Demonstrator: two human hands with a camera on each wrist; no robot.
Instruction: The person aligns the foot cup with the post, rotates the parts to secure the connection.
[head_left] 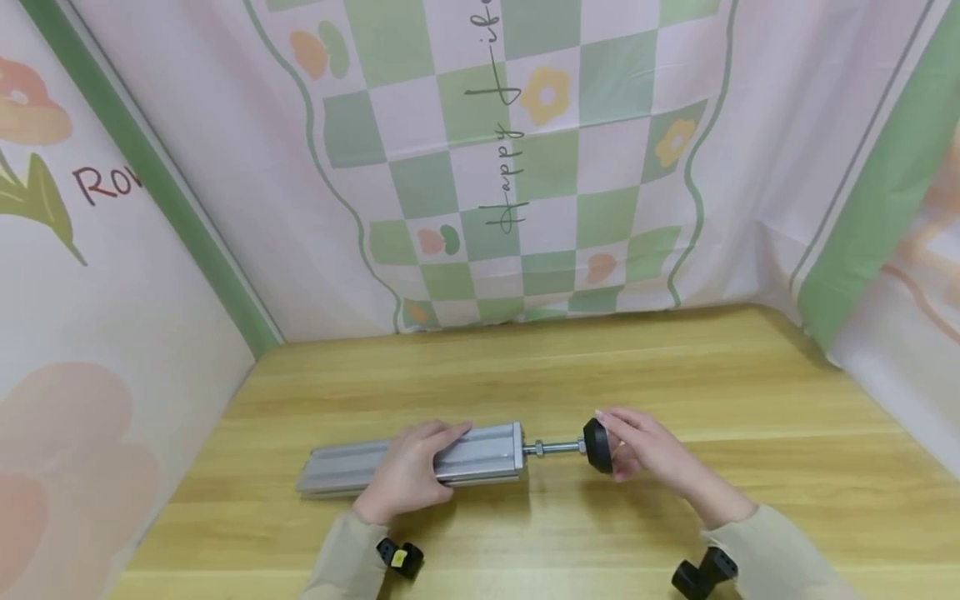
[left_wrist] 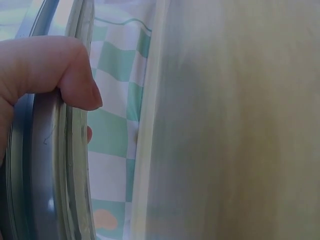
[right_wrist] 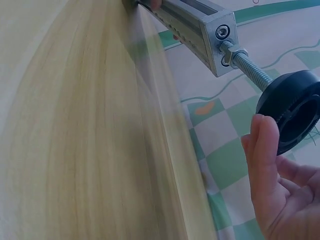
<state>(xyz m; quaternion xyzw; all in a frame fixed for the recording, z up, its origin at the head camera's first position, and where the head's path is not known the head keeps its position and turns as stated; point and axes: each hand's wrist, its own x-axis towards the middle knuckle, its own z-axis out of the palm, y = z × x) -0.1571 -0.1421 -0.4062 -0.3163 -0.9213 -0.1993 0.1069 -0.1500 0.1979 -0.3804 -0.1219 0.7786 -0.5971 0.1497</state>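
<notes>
My left hand [head_left: 411, 471] grips a silver aluminium profile [head_left: 483, 454] lying along the wooden table, thumb on one side and fingers over the other. In the left wrist view a bent finger [left_wrist: 75, 75] hooks over the grooved profile [left_wrist: 45, 165]. From the end plate [right_wrist: 216, 47] a threaded rod [right_wrist: 254, 72] sticks out, with a hex nut [right_wrist: 235, 54] near the plate. At the rod's outer end sits a round black levelling foot [head_left: 597, 446]. My right hand [head_left: 648, 450] holds this foot by its rim. The right wrist view shows fingertips [right_wrist: 265, 130] against the rim and the foot's hollow underside.
The wooden table [head_left: 360, 383] reaches back to a hanging cloth [head_left: 465, 183] with green and white checks. Printed cloth walls stand left [head_left: 97, 275] and right [head_left: 870, 250]. Black wrist cameras are strapped at both sleeves.
</notes>
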